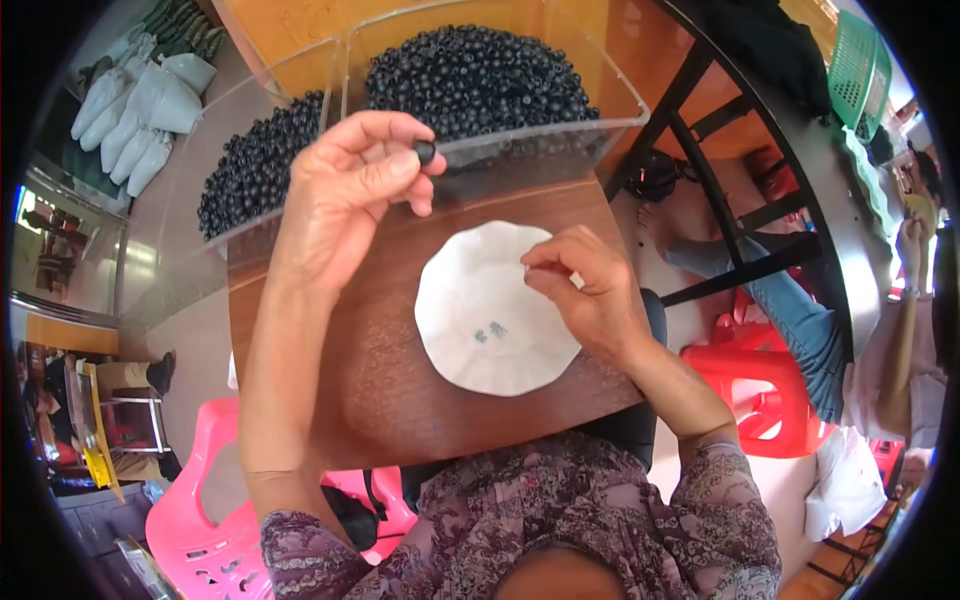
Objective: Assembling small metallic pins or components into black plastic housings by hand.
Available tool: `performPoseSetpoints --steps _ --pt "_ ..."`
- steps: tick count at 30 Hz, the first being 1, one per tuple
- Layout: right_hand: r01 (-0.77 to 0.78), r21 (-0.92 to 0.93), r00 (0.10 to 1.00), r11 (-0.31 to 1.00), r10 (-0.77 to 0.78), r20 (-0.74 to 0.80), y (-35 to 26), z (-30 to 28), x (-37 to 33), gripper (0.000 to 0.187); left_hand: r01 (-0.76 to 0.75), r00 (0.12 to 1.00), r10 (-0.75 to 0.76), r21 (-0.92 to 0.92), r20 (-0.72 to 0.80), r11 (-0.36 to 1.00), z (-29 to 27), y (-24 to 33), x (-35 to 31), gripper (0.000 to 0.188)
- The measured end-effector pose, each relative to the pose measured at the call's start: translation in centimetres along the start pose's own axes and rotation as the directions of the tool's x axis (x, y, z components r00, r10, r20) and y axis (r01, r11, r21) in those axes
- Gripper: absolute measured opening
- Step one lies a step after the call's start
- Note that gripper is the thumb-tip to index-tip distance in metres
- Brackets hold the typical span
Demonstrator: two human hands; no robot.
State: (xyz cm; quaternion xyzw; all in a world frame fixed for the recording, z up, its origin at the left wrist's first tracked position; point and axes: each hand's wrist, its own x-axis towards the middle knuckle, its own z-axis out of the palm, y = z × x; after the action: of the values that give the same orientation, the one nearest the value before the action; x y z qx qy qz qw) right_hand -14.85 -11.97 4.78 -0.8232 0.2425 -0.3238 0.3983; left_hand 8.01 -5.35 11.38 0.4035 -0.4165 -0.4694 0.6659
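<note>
My left hand is raised near the front wall of the clear bins, pinching one small black bead between thumb and forefinger. Over the right part of a white scalloped dish is my right hand, its thumb and fingertips pressed together. Whatever they hold, if anything, is too small to make out. Two little clusters of tiny greyish-green bits lie in the dish. Black beads fill the larger clear bin, and more black beads are heaped in the left one.
A brown wooden table carries the dish. Pink and red plastic chairs stand beside it. White sacks lie at the far left. Another person in jeans sits at a dark table on the right, near a green basket.
</note>
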Motion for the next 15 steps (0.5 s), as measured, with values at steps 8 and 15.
performPoseSetpoints --steps 8,15 --pt "0.089 0.176 0.995 0.98 -0.081 -0.054 -2.6 0.3 -0.4 0.02 -0.012 0.993 -0.027 -0.322 -0.115 0.947 2.2 -5.7 -7.0 0.02" --pt "0.093 0.307 0.987 0.947 -0.048 -0.15 -4.4 1.3 -1.6 0.017 0.026 0.99 -0.074 -0.371 -0.116 0.928 3.9 -7.2 -9.5 0.022"
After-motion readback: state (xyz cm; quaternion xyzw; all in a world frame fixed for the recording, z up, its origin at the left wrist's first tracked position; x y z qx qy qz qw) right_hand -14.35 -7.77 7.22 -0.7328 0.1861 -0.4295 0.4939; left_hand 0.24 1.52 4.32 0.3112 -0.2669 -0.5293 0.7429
